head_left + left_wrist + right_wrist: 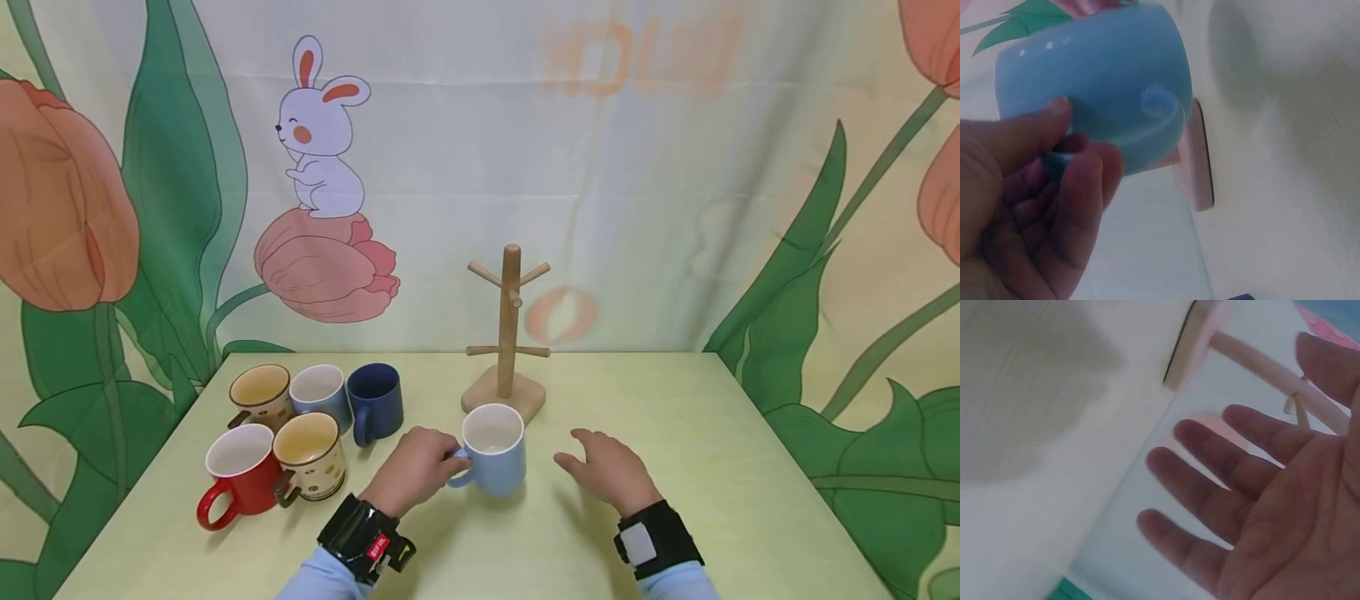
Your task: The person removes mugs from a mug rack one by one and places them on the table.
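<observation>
A light blue mug [498, 462] with a white inside is upright in front of the wooden mug tree [508, 333]. My left hand [420, 468] pinches its handle [1160, 125] between thumb and fingers, from the left side. To the right of the mug, my right hand [609, 471] is held apart from it with nothing in its grasp. Its fingers [1197, 478] are spread and nearly straight in the right wrist view. All the visible pegs of the mug tree are bare.
Several mugs stand at the left: a red mug [251, 475], a dark blue mug [378, 404], a blue-and-white mug [330, 404] and two cream patterned mugs, the nearer cream mug [318, 467] beside the red one. A printed curtain [450, 167] hangs behind the table [675, 417].
</observation>
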The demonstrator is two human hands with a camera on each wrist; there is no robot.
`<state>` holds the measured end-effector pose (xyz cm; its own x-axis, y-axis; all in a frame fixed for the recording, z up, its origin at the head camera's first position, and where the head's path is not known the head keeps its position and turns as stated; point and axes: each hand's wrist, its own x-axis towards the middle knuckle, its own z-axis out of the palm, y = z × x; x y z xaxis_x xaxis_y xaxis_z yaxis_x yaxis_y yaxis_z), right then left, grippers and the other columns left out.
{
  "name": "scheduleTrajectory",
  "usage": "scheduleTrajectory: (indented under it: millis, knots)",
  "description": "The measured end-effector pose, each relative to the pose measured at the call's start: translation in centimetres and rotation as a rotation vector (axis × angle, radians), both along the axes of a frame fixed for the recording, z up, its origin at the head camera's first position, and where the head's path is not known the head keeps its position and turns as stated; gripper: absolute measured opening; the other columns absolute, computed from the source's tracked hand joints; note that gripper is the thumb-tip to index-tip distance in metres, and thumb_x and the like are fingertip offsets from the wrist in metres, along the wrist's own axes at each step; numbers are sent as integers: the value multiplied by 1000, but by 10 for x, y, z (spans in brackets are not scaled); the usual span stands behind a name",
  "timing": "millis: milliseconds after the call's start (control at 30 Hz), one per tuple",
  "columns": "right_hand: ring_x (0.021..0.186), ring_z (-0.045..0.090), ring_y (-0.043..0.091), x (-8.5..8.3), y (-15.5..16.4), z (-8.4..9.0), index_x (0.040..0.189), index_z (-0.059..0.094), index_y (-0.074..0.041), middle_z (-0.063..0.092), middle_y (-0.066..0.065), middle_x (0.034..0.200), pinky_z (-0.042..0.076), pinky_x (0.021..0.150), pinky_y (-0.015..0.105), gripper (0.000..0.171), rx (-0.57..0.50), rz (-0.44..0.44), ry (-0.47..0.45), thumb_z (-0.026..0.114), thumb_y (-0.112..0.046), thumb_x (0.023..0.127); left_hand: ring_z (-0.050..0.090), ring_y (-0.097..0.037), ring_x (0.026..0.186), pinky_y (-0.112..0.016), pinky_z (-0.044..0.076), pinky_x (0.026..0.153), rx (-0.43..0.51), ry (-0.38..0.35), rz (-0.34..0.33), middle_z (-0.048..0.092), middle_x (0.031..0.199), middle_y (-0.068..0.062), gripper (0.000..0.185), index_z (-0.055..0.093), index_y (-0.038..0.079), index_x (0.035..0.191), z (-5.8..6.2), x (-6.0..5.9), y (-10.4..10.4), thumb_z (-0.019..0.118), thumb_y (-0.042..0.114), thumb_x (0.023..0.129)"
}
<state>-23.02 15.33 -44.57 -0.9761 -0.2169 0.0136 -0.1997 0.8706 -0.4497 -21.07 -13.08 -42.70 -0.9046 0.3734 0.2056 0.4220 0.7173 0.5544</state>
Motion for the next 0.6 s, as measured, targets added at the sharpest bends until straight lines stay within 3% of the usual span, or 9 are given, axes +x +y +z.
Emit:
scheduleTrajectory:
  millis: [67, 133, 333, 600]
  knots:
    - [115, 60, 40, 2, 1, 0, 130, 60, 3, 65, 22, 121, 47, 93, 54, 54, 130, -18, 12, 65, -38, 95, 45, -10, 55, -25, 35, 51, 2, 4, 74, 50, 59, 7, 24, 65, 10, 68, -1, 2, -1, 73, 16, 89]
    - [115, 59, 40, 3, 2, -1, 129, 60, 3, 65, 22, 120, 47, 93, 54, 54, 192, -23, -2, 66, -37, 94, 46, -11, 56, -26, 36, 52, 3, 10, 154, 51, 59, 5, 25, 63, 9, 66, -2, 4, -2, 73, 15, 89]
    - [112, 61, 39, 5, 2, -1, 127, 61, 4, 66, 21, 118, 48, 91, 53, 54, 194, -23, -37, 66, -38, 93, 47, -14, 54, -29, 36, 51, -17, 68, 339, 51, 57, 3, 28, 61, 8, 65, -7, 8, -12, 73, 16, 88]
    - [114, 60, 40, 4, 3, 3, 128, 61, 3, 65, 21, 120, 48, 92, 54, 53, 179, -32, -43, 66, -38, 94, 45, -18, 51, -31, 31, 50, -11, 0, 515, 44, 54, -1, 30, 58, 6, 65, -7, 17, -33, 69, 15, 91]
